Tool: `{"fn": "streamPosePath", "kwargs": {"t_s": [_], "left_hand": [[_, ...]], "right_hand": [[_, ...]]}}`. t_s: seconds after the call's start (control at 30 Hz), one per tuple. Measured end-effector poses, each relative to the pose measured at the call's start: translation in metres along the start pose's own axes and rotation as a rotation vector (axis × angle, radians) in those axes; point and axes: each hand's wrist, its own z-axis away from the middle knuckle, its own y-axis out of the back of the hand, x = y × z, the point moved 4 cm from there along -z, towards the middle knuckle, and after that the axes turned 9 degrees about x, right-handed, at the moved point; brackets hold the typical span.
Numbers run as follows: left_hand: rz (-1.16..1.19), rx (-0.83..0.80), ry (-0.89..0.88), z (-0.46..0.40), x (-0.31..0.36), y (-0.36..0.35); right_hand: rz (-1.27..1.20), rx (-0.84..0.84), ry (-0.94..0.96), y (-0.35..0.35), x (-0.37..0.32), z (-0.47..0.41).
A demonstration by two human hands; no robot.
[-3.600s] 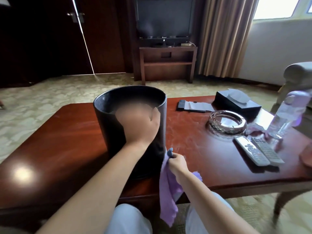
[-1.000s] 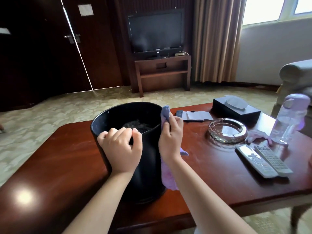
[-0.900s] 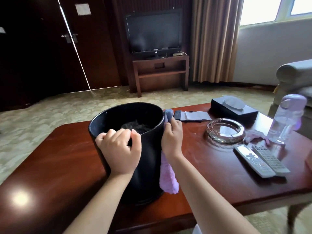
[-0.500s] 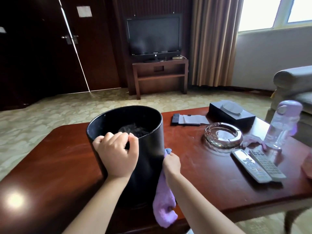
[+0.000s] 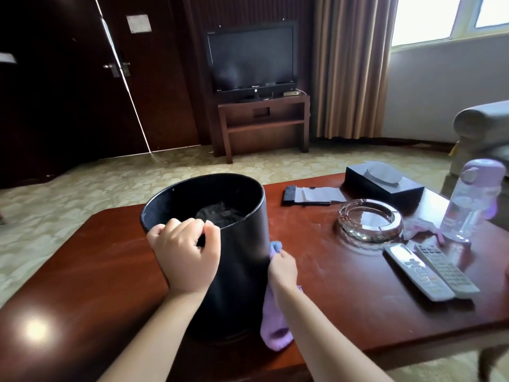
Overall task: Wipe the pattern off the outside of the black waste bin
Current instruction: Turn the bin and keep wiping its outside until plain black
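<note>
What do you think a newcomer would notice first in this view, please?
The black waste bin standing near the front edge of the reddish wooden table, with the left hand gripping its rim. Next, the right hand pressing a purple cloth against the bin's right side. To the right sit a glass ashtray and two remote controls.

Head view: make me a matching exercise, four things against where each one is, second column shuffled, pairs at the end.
Things:
1. left hand
2. purple cloth
3. glass ashtray
4. water bottle

Places:
A. by the table's right edge, beyond the remote controls
B. between the notepad and the remote controls
C. gripping the near rim of the black waste bin
D. held against the bin's right side by the right hand

Pairs: 1-C, 2-D, 3-B, 4-A
</note>
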Motion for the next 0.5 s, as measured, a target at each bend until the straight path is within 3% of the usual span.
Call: {"fn": "streamPosePath", "kwargs": {"t_s": [0.1,0.17,0.27,0.5], "left_hand": [[-0.005,0.01,0.003,0.001,0.0,0.0],[-0.007,0.011,-0.006,0.0,0.001,-0.001],[-0.01,0.002,-0.004,0.0,0.001,-0.001],[-0.015,-0.016,0.0,0.0,0.001,-0.001]], "right_hand": [[0.227,0.047,-0.245,0.003,0.045,0.006],[0.296,0.073,-0.271,-0.001,0.057,0.009],[0.167,0.067,-0.192,-0.006,0.045,0.012],[-0.135,0.024,0.182,0.004,-0.03,0.027]]}}
